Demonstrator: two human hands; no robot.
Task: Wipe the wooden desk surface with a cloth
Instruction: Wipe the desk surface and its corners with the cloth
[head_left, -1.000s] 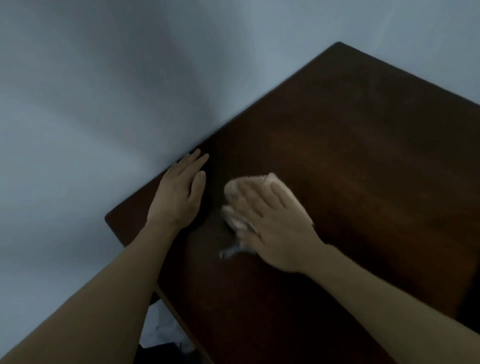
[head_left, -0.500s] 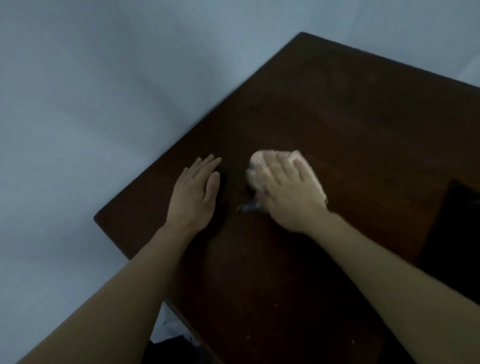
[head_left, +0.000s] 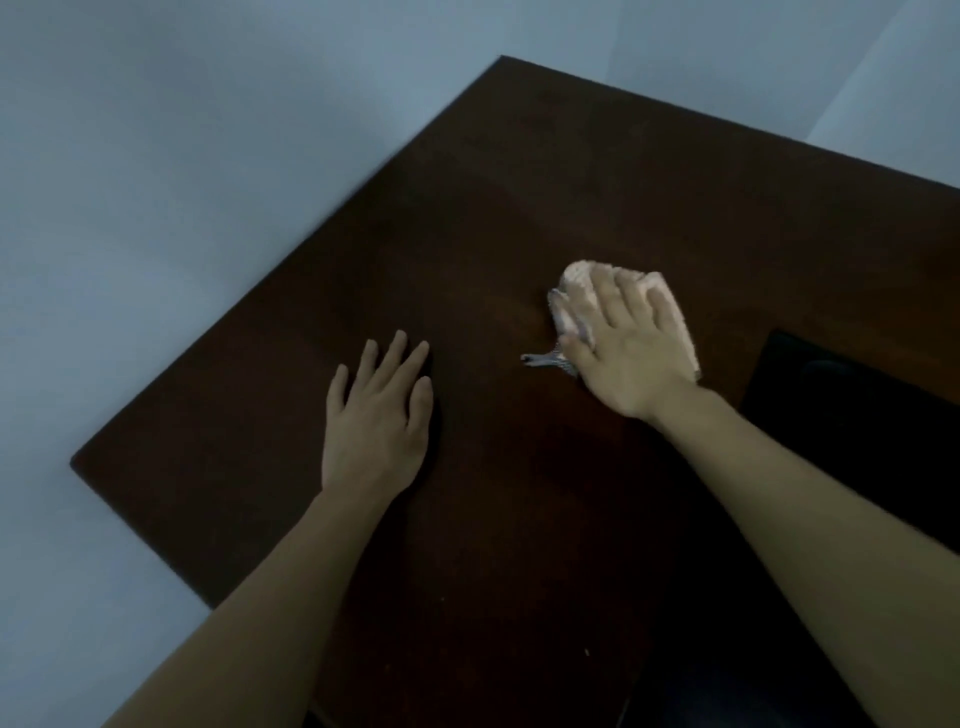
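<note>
The cloth (head_left: 631, 317), a pale folded pad with a grey patterned corner trailing toward 8 o'clock, lies flat on the wooden surface (head_left: 519, 208) right of centre. The right hand (head_left: 626, 353) is spread on top of it, fingers straight and pointing to about 12 o'clock, palm pressing it down; it pins the cloth rather than gripping it. The left hand (head_left: 379, 415) rests flat on bare wood toward 9 o'clock from the cloth, fingers relaxed and slightly splayed, holding nothing. The two hands are well apart, with a strip of wood between them.

The cloth's long axis runs roughly from 11 to 5 o'clock, in line with the right forearm. I judge the wiping to be mid-stroke. The widest open wood lies from 12 to 2 o'clock of the cloth, toward the far corner, so the right hand is plainly the one to carry it there. A dark object (head_left: 857, 415) sits at 3 o'clock, near the cloth, limiting travel that way
</note>
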